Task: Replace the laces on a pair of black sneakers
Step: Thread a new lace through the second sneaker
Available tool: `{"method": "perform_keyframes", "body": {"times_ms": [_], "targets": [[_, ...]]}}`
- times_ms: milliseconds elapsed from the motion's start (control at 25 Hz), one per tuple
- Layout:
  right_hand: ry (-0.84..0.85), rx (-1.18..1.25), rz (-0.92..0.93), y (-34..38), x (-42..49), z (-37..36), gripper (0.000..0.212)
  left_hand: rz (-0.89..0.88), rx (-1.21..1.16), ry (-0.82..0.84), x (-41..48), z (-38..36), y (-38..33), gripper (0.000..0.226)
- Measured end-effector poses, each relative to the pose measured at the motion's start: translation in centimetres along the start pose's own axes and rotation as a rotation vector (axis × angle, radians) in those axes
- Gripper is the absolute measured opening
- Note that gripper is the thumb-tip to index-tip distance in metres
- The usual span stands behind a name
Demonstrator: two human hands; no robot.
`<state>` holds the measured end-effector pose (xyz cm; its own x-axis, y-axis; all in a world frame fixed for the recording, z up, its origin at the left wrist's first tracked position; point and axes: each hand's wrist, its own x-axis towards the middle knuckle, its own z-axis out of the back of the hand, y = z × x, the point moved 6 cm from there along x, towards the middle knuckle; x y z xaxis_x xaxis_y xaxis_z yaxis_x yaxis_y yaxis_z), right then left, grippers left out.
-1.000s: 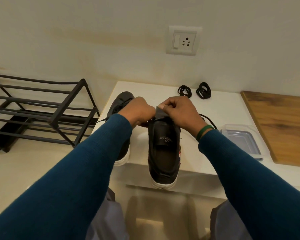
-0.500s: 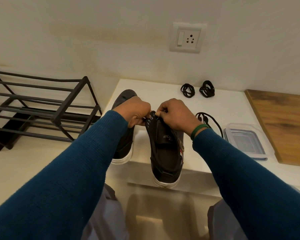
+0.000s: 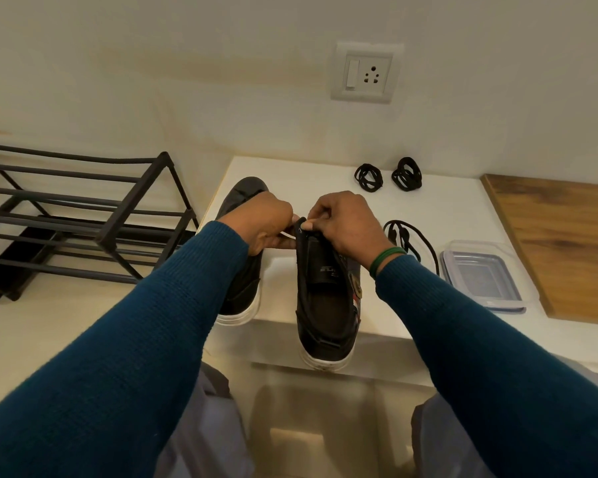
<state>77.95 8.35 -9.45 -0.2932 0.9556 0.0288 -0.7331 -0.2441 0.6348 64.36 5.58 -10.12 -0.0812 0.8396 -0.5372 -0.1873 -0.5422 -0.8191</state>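
Note:
Two black sneakers with white soles lie on a white table (image 3: 449,208). The right sneaker (image 3: 325,305) points away from me, its heel over the table's front edge. My right hand (image 3: 346,222) pinches the top of its tongue and upper. My left hand (image 3: 266,225) is curled at the sneaker's left side, its fingers closed on something thin there; I cannot tell what. The left sneaker (image 3: 239,288) sits beside it, partly hidden by my left arm. A loose black lace (image 3: 408,239) lies just right of my right wrist. Two coiled black laces (image 3: 369,177) (image 3: 407,174) rest near the wall.
A clear plastic container (image 3: 480,274) stands right of the loose lace. A wooden board (image 3: 563,243) covers the table's right part. A black metal shoe rack (image 3: 83,215) stands on the floor to the left. A wall socket (image 3: 365,74) is above the table.
Both hands have stayed at the sneaker's tongue area, drawing slightly apart. The sneaker has tilted a little to the left. The camera view has shifted.

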Motion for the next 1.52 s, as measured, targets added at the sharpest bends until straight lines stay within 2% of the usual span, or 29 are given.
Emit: {"method": "perform_keyframes", "body": {"times_ms": [160,440,520,600,680,720,840,880,1000,1200,1400,1520], "targets": [[0.073,-0.003,0.044,0.4,-0.3,-0.2,0.021,-0.072,0.234,-0.072,0.9,-0.2,-0.1,0.021],[0.094,0.021,0.062,0.2,-0.7,0.0,0.018,-0.097,0.412,-0.059,0.5,-0.5,0.1,0.02],[0.084,0.058,0.074,0.4,-0.7,0.0,0.02,-0.162,0.314,-0.156,0.6,0.5,-0.9,0.027],[0.055,0.085,0.108,0.9,-0.7,0.2,0.028,-0.242,0.054,-0.249,0.4,2.1,-2.4,0.032],[0.072,0.034,0.122,1.0,-0.7,0.1,0.032,-0.282,-0.195,-0.236,0.4,3.2,-3.2,0.027],[0.099,0.02,0.113,0.8,-0.7,-0.2,0.028,-0.301,-0.144,-0.227,0.3,3.4,-3.4,0.025],[0.141,0.006,0.092,0.3,-0.5,-0.5,0.026,-0.388,0.579,-0.31,-0.4,2.5,-2.9,0.031],[0.137,-0.005,0.096,0.3,-0.5,-0.5,0.028,-0.412,0.749,-0.332,-0.6,1.9,-2.8,0.031],[0.133,-0.029,0.105,0.5,-0.4,-0.5,0.032,-0.359,0.924,-0.294,-0.3,1.0,-2.4,0.022],[0.151,-0.063,0.083,0.7,-0.3,-0.4,0.03,-0.358,0.899,-0.237,-0.1,1.0,-2.3,0.016],[0.18,-0.063,0.018,-1.1,-0.4,0.9,0.027,-0.37,0.634,-0.004,-0.3,-0.4,-1.7,0.018],[0.179,-0.012,0.052,-1.6,-0.7,1.0,0.026,-0.42,0.556,-0.106,-0.5,-0.8,-2.0,0.012]]}}
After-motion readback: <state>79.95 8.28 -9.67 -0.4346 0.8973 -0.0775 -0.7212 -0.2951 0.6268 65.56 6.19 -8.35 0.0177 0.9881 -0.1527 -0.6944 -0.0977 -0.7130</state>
